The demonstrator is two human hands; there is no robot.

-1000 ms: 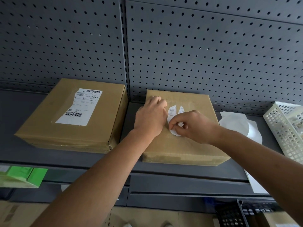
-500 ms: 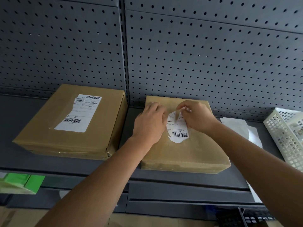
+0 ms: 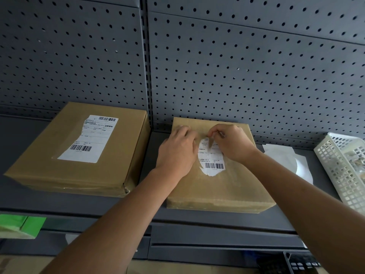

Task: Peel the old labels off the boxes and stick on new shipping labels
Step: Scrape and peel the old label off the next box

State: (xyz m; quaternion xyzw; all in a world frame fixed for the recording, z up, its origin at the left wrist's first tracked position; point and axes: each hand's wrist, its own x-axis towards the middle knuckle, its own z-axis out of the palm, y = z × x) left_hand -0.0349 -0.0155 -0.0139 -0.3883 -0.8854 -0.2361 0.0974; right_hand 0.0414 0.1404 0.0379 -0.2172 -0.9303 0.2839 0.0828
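Two brown cardboard boxes lie flat on a grey shelf [image 3: 138, 208]. The left box [image 3: 59, 167] carries a white barcode label [image 3: 89, 138] with a torn left edge. On the right box [image 3: 227, 186] a torn old label [image 3: 212, 162] is stuck, its barcode end toward me. My left hand [image 3: 177, 151] rests on the right box beside the label, fingers bent at its top left. My right hand [image 3: 229, 142] pinches a lifted strip at the label's far end.
A grey pegboard wall [image 3: 237, 66] stands behind the shelf. White backing sheets [image 3: 292, 161] lie right of the right box. A white lattice basket [image 3: 345, 171] stands at the far right. A green box [image 3: 21, 224] sits on a lower level at the left.
My right hand moved from the label's near end up to its far end, uncovering the barcode part. My left hand stayed on the box. The view tilted slightly upward.
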